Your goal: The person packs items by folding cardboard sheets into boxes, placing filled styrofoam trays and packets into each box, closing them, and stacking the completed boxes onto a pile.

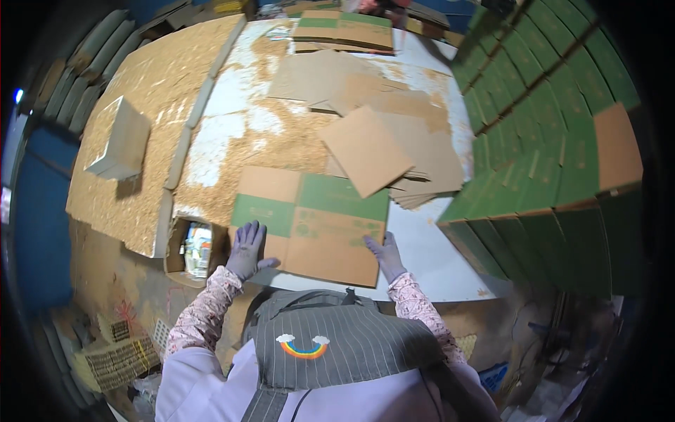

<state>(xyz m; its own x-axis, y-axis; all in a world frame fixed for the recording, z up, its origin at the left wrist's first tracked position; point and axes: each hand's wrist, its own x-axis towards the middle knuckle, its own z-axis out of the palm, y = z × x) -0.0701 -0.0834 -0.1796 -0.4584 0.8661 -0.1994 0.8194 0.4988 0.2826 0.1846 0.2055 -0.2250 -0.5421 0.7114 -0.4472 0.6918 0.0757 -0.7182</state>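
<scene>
Before me on the white tabletop lies a flattened cardboard box [332, 232], brown with green printed bands. My left hand [247, 249], in a grey-purple glove, rests flat at its left edge, thumb spread apart from the fingers. At the opposite edge is my right hand [388, 256], gloved alike, its thumb over the cardboard and its fingers along the side. Just beyond the flattened box, a square cardboard sheet [366, 150] lies askew over a spread of loose cardboard sheets [427, 142].
Wood shavings [158, 79] cover the left side behind a low divider [198, 103], around a white box [122, 140]. An open carton of packets [174, 253] stands by the table's left front. Stacked green cartons [553, 153] wall the right. More flattened boxes [343, 31] lie at the back.
</scene>
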